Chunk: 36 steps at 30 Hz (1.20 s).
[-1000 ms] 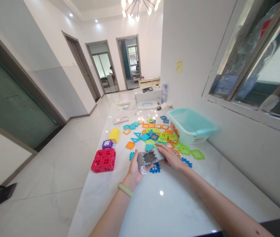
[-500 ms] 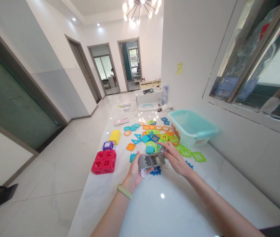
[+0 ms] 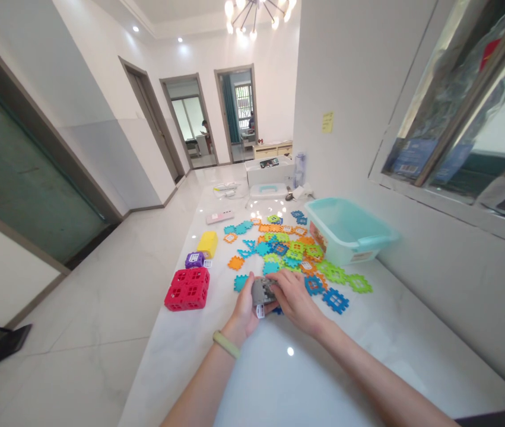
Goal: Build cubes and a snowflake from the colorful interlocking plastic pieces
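Observation:
Between my two hands, just above the table, is a grey block of interlocking toothed panels [image 3: 259, 291]. My left hand [image 3: 245, 307] is wrapped around its left side and underside. On the right, my right hand [image 3: 295, 298] presses bent fingers onto the block's top and right side, hiding much of it. A small white printed tag [image 3: 260, 311] hangs at its lower front. Loose blue panels [image 3: 336, 300] lie to the right of my right hand, and a teal panel [image 3: 240, 283] lies beside my left.
At left stand a red panel block [image 3: 187, 289], a purple cube [image 3: 194, 260] and a yellow block [image 3: 207, 244]. Orange, green and blue panels [image 3: 295, 249] are spread beyond my hands. A turquoise bin [image 3: 345, 237] stands by the wall; a white box [image 3: 270, 172] is at the back.
My right hand has moved left and closed in on the grey panels. They stretched out wider before and now look folded together. The blue panels on the right have come into sight.

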Each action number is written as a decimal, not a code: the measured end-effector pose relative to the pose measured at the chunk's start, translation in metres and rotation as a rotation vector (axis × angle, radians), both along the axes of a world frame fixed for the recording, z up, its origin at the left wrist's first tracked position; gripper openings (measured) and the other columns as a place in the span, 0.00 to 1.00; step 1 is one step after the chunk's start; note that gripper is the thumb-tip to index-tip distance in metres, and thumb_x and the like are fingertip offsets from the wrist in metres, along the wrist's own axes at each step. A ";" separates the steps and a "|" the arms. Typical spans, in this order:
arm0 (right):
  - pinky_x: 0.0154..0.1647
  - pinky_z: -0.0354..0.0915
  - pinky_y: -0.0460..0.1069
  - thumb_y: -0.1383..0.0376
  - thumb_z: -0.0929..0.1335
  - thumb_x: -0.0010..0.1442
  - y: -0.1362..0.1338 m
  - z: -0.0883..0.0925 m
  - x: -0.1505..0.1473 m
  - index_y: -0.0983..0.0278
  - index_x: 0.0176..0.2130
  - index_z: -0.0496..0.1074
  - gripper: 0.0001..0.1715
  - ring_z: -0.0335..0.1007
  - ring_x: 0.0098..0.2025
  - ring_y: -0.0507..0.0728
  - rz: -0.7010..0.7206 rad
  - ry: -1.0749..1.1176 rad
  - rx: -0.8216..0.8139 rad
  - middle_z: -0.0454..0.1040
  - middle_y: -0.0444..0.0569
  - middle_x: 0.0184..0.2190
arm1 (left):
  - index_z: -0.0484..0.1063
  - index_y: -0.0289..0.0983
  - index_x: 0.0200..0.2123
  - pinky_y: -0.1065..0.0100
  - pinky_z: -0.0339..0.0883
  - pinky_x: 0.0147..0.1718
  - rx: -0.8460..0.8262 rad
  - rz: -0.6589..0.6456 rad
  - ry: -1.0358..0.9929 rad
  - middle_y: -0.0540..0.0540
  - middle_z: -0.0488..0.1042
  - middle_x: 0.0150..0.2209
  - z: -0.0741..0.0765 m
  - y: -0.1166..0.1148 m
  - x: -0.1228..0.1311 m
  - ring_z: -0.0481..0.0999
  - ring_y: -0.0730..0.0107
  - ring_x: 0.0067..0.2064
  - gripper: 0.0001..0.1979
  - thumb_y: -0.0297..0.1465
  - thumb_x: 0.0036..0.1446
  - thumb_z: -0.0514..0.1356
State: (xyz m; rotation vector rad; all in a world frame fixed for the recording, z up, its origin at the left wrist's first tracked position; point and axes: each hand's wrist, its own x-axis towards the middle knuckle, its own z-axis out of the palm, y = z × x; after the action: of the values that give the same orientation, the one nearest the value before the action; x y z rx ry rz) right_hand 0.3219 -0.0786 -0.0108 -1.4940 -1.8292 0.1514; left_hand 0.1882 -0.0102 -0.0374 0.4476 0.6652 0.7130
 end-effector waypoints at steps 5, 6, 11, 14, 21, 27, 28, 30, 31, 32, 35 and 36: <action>0.48 0.57 0.56 0.68 0.57 0.70 -0.003 0.003 -0.001 0.57 0.54 0.68 0.19 0.68 0.45 0.60 -0.020 -0.020 -0.029 0.73 0.51 0.41 | 0.70 0.36 0.35 0.62 0.75 0.37 0.018 -0.009 0.002 0.44 0.77 0.31 -0.003 -0.001 0.001 0.79 0.61 0.35 0.16 0.44 0.63 0.56; 0.47 0.56 0.56 0.68 0.57 0.69 -0.003 0.003 -0.002 0.57 0.54 0.68 0.19 0.68 0.45 0.60 -0.025 -0.022 -0.031 0.73 0.51 0.41 | 0.70 0.36 0.35 0.62 0.75 0.36 0.021 -0.004 0.007 0.43 0.77 0.31 -0.003 -0.001 0.001 0.79 0.61 0.35 0.16 0.44 0.63 0.56; 0.46 0.54 0.57 0.67 0.60 0.68 -0.005 0.003 -0.002 0.58 0.51 0.72 0.17 0.65 0.44 0.61 -0.103 -0.067 0.004 0.74 0.50 0.38 | 0.69 0.36 0.35 0.65 0.74 0.31 0.063 0.007 0.036 0.45 0.76 0.30 -0.003 -0.004 0.004 0.78 0.63 0.32 0.16 0.44 0.64 0.55; 0.46 0.53 0.58 0.66 0.61 0.67 -0.004 0.001 -0.001 0.57 0.50 0.73 0.16 0.64 0.44 0.62 -0.130 -0.108 0.012 0.75 0.50 0.37 | 0.69 0.37 0.35 0.66 0.73 0.29 0.071 0.027 0.044 0.46 0.76 0.29 -0.003 -0.004 0.005 0.77 0.65 0.30 0.15 0.44 0.62 0.57; 0.49 0.54 0.60 0.64 0.64 0.63 -0.001 0.002 0.007 0.61 0.43 0.73 0.10 0.65 0.46 0.64 -0.107 -0.085 -0.017 0.76 0.51 0.37 | 0.69 0.37 0.34 0.64 0.73 0.31 0.078 0.021 0.044 0.47 0.76 0.29 -0.003 -0.005 0.004 0.76 0.65 0.30 0.17 0.46 0.59 0.59; 0.50 0.53 0.60 0.63 0.65 0.63 -0.001 0.005 0.012 0.59 0.42 0.75 0.10 0.67 0.46 0.65 -0.027 -0.127 -0.007 0.77 0.50 0.35 | 0.70 0.37 0.35 0.64 0.73 0.32 0.104 0.042 0.044 0.47 0.75 0.30 -0.003 -0.007 0.005 0.76 0.64 0.31 0.15 0.44 0.58 0.61; 0.50 0.53 0.60 0.63 0.64 0.63 -0.001 0.004 0.011 0.59 0.42 0.75 0.10 0.67 0.46 0.65 -0.034 -0.130 -0.006 0.77 0.50 0.35 | 0.70 0.37 0.35 0.64 0.73 0.32 0.109 0.043 0.042 0.47 0.76 0.30 -0.003 -0.007 0.005 0.76 0.64 0.31 0.15 0.45 0.58 0.61; 0.50 0.54 0.60 0.64 0.65 0.62 0.001 0.001 0.009 0.60 0.43 0.73 0.10 0.68 0.46 0.64 -0.068 -0.123 -0.001 0.77 0.51 0.36 | 0.71 0.37 0.35 0.65 0.73 0.32 0.121 0.045 0.041 0.47 0.76 0.31 -0.004 -0.008 0.006 0.76 0.65 0.32 0.16 0.45 0.57 0.62; 0.51 0.54 0.60 0.65 0.65 0.61 0.001 0.000 0.007 0.60 0.43 0.72 0.09 0.68 0.46 0.64 -0.088 -0.114 -0.002 0.77 0.51 0.38 | 0.71 0.37 0.34 0.65 0.73 0.32 0.131 0.048 0.045 0.47 0.76 0.31 -0.004 -0.008 0.006 0.76 0.65 0.32 0.16 0.45 0.57 0.62; 0.51 0.55 0.60 0.65 0.65 0.61 0.002 -0.001 0.006 0.61 0.42 0.72 0.09 0.68 0.46 0.64 -0.103 -0.107 -0.006 0.76 0.51 0.38 | 0.71 0.37 0.34 0.66 0.73 0.31 0.141 0.053 0.053 0.47 0.76 0.31 -0.004 -0.008 0.006 0.76 0.65 0.31 0.16 0.45 0.57 0.62; 0.51 0.55 0.60 0.66 0.66 0.59 0.001 0.001 0.007 0.61 0.41 0.70 0.08 0.67 0.47 0.64 -0.087 -0.116 -0.020 0.76 0.51 0.40 | 0.70 0.37 0.34 0.67 0.72 0.29 0.146 0.063 0.072 0.47 0.76 0.30 -0.003 -0.008 0.006 0.75 0.66 0.30 0.15 0.44 0.57 0.62; 0.51 0.55 0.60 0.65 0.66 0.59 0.000 0.002 0.009 0.60 0.42 0.70 0.09 0.67 0.48 0.65 -0.073 -0.125 -0.013 0.76 0.52 0.41 | 0.70 0.37 0.34 0.67 0.73 0.28 0.132 0.056 0.070 0.47 0.76 0.31 -0.003 -0.007 0.005 0.76 0.66 0.30 0.15 0.44 0.58 0.61</action>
State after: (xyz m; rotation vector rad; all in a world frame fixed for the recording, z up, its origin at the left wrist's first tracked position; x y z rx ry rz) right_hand 0.3308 -0.0786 -0.0083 -1.6084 -1.8719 0.0354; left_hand 0.1933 -0.0175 -0.0401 0.5794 0.7008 0.8002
